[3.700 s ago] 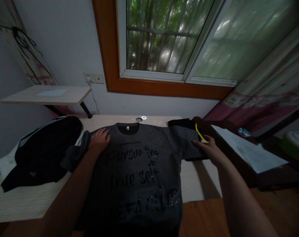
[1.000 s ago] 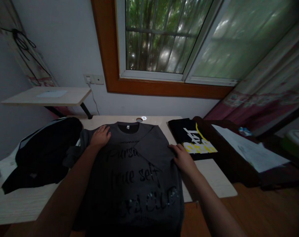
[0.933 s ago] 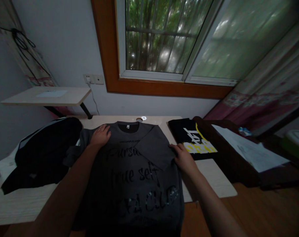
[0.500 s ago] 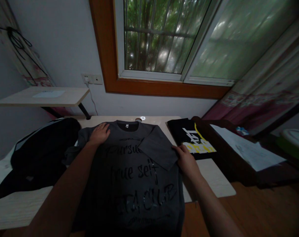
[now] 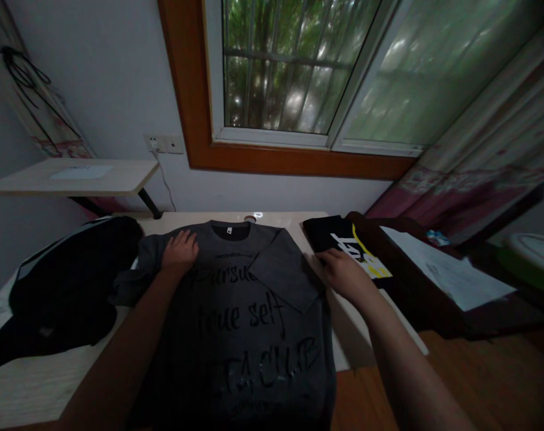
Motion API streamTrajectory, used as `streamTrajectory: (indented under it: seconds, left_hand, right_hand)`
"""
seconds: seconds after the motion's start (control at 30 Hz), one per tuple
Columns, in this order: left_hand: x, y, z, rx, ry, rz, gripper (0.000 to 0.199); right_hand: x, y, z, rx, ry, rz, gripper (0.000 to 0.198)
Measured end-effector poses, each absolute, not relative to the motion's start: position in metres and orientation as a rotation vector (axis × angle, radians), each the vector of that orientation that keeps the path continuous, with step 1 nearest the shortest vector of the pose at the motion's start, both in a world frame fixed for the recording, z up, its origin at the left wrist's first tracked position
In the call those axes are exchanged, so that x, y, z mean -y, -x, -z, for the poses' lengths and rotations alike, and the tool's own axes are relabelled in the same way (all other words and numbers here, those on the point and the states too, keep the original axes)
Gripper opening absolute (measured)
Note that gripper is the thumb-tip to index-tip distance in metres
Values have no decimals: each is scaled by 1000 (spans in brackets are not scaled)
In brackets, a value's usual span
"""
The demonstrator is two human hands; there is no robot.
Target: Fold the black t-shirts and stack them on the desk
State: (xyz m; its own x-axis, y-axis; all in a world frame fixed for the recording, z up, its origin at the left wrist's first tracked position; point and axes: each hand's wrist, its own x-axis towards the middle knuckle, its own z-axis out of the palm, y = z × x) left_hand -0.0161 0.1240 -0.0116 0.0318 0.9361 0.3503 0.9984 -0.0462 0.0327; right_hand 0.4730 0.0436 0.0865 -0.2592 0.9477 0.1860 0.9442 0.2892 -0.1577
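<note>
A dark grey T-shirt [image 5: 236, 287] with black lettering lies face up on the pale table, its neckline toward the window and its lower part running out of view at the bottom. The sleeve on its right side [image 5: 289, 269] is folded inward across the chest. My left hand [image 5: 181, 251] rests flat on the shoulder at the left, fingers stretched out. Just beyond the shirt's right edge, my right hand [image 5: 346, 275] is held with its fingers extended toward the sleeve, holding nothing. It partly covers a folded black shirt [image 5: 321, 227] with white and yellow print.
A black garment or bag [image 5: 74, 287] with a grey stripe lies at the left of the table [image 5: 42, 383]. Behind it stands a raised shelf [image 5: 132, 179] with a paper on it. Right of the table, a sheet of paper [image 5: 446, 269] lies on a dark surface.
My right hand has come off the folded sleeve and risen slightly up and to the right. My left hand stays on the shoulder. The view has shifted slightly.
</note>
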Motion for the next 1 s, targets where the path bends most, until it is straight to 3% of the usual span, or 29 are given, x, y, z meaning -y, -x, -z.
streamTrajectory:
  seconds: [0.13, 0.4, 0.67, 1.0]
  left_hand:
    - [-121, 11, 9, 1889, 2178, 450, 44]
    - [-120, 8, 2, 1927, 2212, 509, 47]
    - [-129, 3, -1, 2016, 2126, 438, 52]
    - [-139, 5, 0, 2037, 2176, 313, 58]
  right_hand:
    - [-82, -423, -92, 2326, 1611, -16, 39]
    - [-143, -316, -46, 2455, 1542, -106, 39]
    - [-173, -321, -26, 2297, 1752, 8, 51]
    - [-189, -336, -16, 2273, 1683, -27, 52]
